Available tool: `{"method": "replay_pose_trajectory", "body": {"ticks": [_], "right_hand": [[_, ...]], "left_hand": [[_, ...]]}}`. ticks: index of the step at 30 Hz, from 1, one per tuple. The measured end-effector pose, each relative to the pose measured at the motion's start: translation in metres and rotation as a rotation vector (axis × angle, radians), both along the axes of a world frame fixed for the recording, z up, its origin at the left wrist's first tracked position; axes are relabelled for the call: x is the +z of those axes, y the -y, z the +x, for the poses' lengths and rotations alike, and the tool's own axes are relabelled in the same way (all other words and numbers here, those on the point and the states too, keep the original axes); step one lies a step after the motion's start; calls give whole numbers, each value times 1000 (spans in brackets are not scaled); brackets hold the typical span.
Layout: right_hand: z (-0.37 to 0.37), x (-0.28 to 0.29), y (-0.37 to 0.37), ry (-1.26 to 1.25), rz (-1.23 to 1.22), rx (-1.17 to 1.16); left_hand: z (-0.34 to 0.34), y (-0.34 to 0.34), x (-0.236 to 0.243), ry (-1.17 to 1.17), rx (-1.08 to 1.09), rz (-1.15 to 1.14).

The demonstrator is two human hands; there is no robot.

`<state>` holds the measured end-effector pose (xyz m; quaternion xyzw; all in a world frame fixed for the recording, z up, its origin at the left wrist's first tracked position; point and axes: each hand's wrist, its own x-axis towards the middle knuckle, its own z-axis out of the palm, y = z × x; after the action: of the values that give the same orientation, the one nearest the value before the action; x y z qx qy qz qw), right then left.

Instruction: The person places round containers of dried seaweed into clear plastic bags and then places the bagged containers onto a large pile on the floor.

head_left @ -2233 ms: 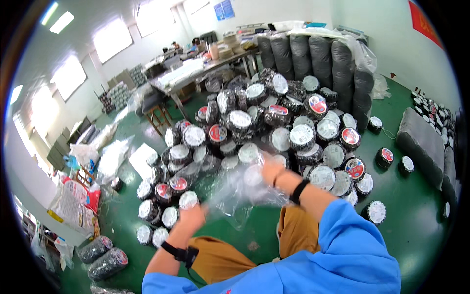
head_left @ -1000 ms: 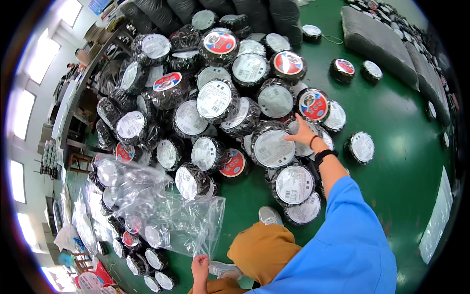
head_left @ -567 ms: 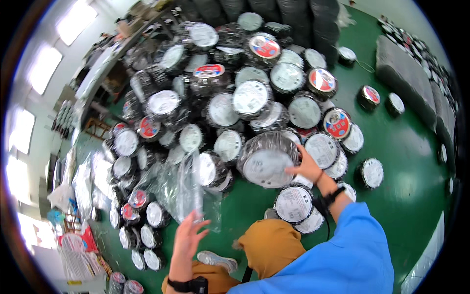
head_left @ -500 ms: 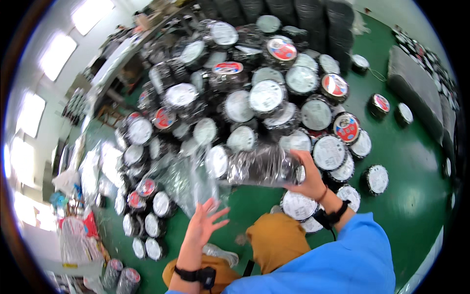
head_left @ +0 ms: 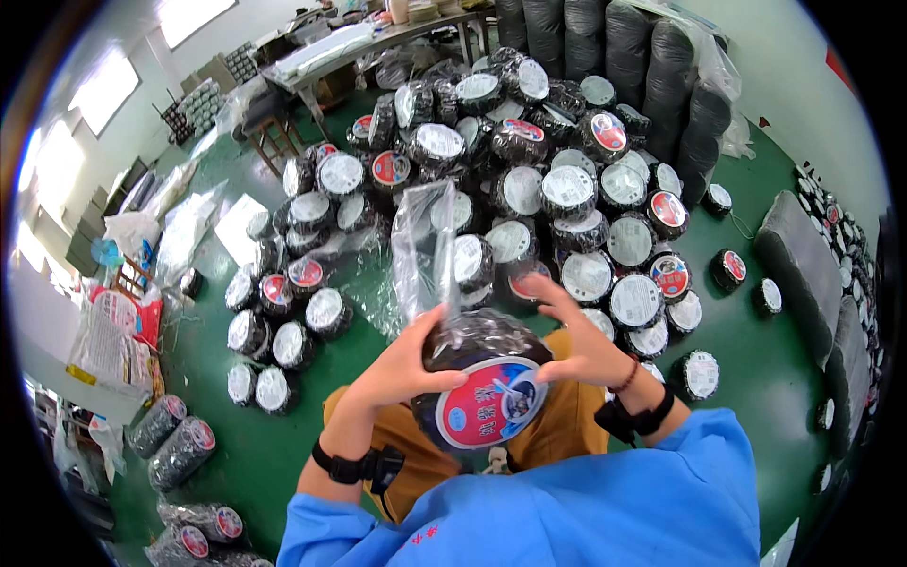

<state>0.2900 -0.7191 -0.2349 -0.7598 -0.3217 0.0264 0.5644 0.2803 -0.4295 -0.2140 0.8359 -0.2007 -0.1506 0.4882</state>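
A round black bundle [head_left: 491,402] in shiny clear wrap, with a red-and-blue label on its face, is held up above my knees. My left hand [head_left: 412,361] grips its left side, thumb on the label's edge. My right hand [head_left: 584,345] is at its right side, with the thumb by the label's rim and the fingers spread apart past the bundle's edge. A clear plastic bag [head_left: 423,246] rises loosely from behind the bundle. The bundle's underside and the far side are hidden.
A large heap of similar round bundles [head_left: 569,189] fills the floor ahead. A small group of them [head_left: 291,345] stands to the left. Wrapped cylinders [head_left: 181,454] lie at lower left. Tall dark sacks [head_left: 625,52] stand behind the heap. A table [head_left: 378,42] is at the back.
The bundle has been turned from lying sideways to showing its labelled face, closer to me. My left hand has gone from empty to gripping it. The right fingers have spread away from it.
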Motion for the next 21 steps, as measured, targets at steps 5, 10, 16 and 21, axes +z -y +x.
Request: {"method": "replay_pose_trajectory", "body": {"ticks": [5, 10, 16, 21], "right_hand": [[-33, -30, -11, -586, 141, 207], [-81, -79, -45, -698, 662, -366], [-53, -84, -3, -710, 458, -59], [-12, 3, -48, -641, -128, 409]], "left_hand": [[-20, -11, -12, -316, 247, -522], [-64, -18, -83, -322, 373, -637], [-56, -37, -51, -467, 271, -594], [-60, -33, -53, -198, 100, -109]]}}
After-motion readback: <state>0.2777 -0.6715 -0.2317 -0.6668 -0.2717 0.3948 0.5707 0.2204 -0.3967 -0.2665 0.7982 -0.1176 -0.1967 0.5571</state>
